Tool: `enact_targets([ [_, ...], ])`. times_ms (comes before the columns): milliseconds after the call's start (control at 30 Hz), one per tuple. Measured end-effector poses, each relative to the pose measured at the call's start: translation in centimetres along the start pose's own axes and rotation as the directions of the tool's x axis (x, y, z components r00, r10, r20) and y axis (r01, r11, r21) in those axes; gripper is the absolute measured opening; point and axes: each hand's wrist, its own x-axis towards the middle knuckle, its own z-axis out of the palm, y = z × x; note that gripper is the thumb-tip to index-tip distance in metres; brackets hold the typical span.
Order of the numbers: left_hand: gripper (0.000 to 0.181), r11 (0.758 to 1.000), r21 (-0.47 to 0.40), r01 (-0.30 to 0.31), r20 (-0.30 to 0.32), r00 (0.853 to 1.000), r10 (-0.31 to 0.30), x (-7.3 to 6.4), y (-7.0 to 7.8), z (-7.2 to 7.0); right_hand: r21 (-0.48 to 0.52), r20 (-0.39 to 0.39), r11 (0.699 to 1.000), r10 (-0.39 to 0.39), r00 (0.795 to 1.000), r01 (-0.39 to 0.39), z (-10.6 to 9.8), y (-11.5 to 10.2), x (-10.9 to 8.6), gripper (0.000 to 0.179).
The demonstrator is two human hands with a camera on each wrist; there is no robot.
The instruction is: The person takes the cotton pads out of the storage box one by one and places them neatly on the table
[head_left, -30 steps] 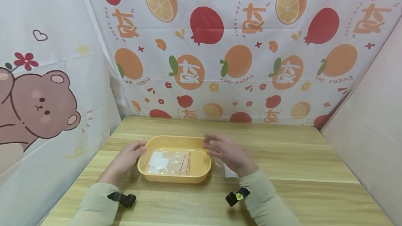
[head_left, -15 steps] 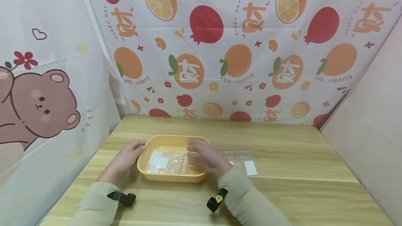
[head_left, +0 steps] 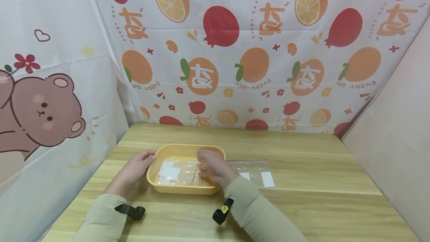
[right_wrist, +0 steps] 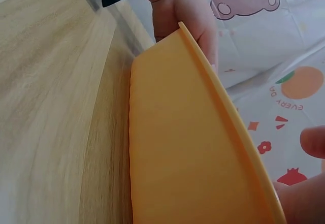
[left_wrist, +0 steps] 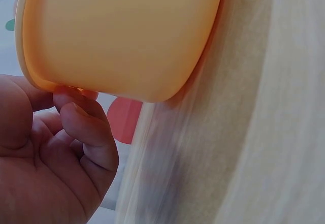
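Note:
A yellow plastic tray [head_left: 186,190] stands on the table with a clear zip bag [head_left: 185,174] lying flat inside. White pieces show at the bag's left part, and reddish zip lines run across its right end. My left hand [head_left: 132,169] grips the tray's left end at the rim; the left wrist view has its curled fingers [left_wrist: 84,125] right at the edge. Over the right part of the tray hovers my right hand [head_left: 214,167], fingers loosely spread close above the zip end. In the right wrist view its thumb [right_wrist: 314,141] stands apart from the rest of the hand.
Another clear zip bag [head_left: 255,167] with white pieces lies on the wooden table [head_left: 309,197], just right of the tray. A fruit-print cloth [head_left: 221,104] hangs behind the table, and a bear-print cloth [head_left: 97,96] hangs at the left.
My right hand has moved left from the tray's right rim to over its inside, uncovering the bag on the table. The left hand and tray have stayed in place.

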Motion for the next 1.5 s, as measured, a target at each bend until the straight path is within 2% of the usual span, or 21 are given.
enact_targets([
  [233,0.048,1.000,-0.007,-0.002,0.004,1.000,0.002,-0.1,0.1,0.1,-0.010,-0.017,1.000,-0.002,1.000,0.001,0.4,0.0,0.3,0.067],
  [667,0.047,0.999,-0.025,-0.030,0.009,1.000,0.030,0.3,-0.1,0.3,0.047,-0.035,0.998,0.038,0.999,-0.037,0.4,0.8,1.1,0.072],
  [767,0.048,0.999,-0.030,-0.029,0.017,0.999,0.029,0.3,0.0,0.4,0.048,-0.058,0.998,0.054,0.997,-0.051,0.4,0.9,1.2,0.057],
  [900,0.048,1.000,-0.015,-0.025,0.012,1.000,0.025,0.3,0.0,0.3,0.022,-0.028,0.997,0.074,0.997,-0.074,0.5,1.0,1.5,0.003],
  [1033,0.048,1.000,-0.006,-0.026,0.012,1.000,0.026,0.2,0.0,0.2,-0.013,0.005,0.996,0.085,0.996,-0.085,0.8,1.5,1.6,0.009],
  [1133,0.049,1.000,-0.009,-0.027,0.014,1.000,0.027,0.3,-0.2,0.1,-0.046,0.005,0.996,0.083,0.997,-0.082,1.3,1.7,1.5,0.040],
  [1167,0.049,1.000,-0.007,-0.029,0.014,0.999,0.029,0.3,-0.3,0.1,-0.059,0.005,0.995,0.084,0.996,-0.083,1.5,1.8,1.6,0.044],
  [1233,0.049,1.000,-0.009,-0.027,0.015,1.000,0.027,0.3,-0.4,0.0,-0.099,0.016,0.992,0.084,0.996,-0.082,1.8,1.9,1.9,0.036],
  [1367,0.050,1.000,-0.004,-0.024,0.018,1.000,0.024,0.3,-0.4,-0.2,-0.201,0.017,0.977,0.070,0.997,-0.065,2.7,2.1,2.4,0.006],
  [1500,0.050,1.000,-0.008,-0.024,0.023,0.999,0.024,0.3,-0.2,-0.2,-0.289,-0.020,0.956,0.052,0.998,-0.056,3.3,2.2,2.5,0.003],
])
